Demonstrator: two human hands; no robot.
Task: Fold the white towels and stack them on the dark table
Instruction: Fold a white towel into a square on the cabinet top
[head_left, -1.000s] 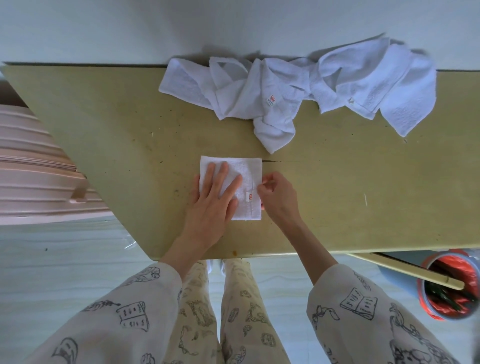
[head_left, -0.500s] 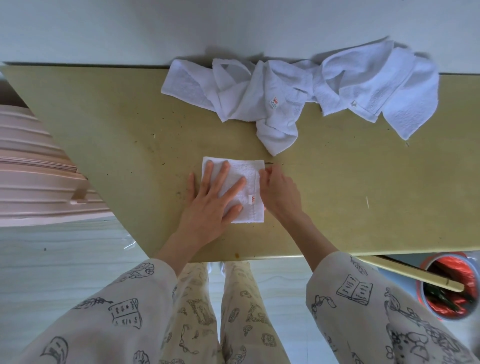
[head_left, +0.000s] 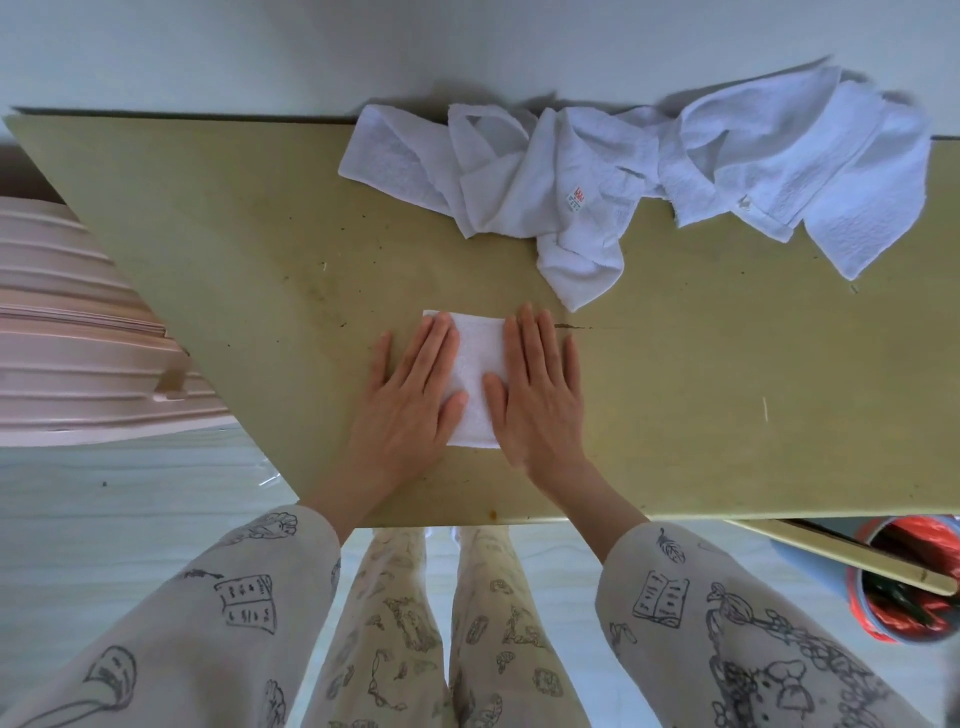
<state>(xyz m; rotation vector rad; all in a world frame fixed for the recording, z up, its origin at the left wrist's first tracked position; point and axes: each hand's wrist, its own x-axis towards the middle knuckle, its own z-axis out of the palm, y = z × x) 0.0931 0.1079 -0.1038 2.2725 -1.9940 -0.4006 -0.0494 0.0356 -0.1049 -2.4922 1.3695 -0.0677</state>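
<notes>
A small folded white towel (head_left: 475, 374) lies flat near the front edge of the olive-coloured table (head_left: 727, 395). My left hand (head_left: 410, 400) presses on its left half with straight fingers. My right hand (head_left: 537, 395) lies flat on its right half, fingers straight and together. Both palms cover most of the towel; only a middle strip and its near edge show. At the back of the table a heap of unfolded white towels (head_left: 550, 192) lies crumpled, with another loose towel (head_left: 810, 161) spread to its right against the wall.
A pale pink ribbed piece of furniture (head_left: 78, 338) stands left of the table. A bin lined with red plastic (head_left: 909, 587) stands on the floor at the lower right, beside a slanted board (head_left: 841, 556). A white wall backs the table.
My right hand let go of the towel's right edge and now lies flat on its right half. My left hand slid slightly left, still flat on the towel.
</notes>
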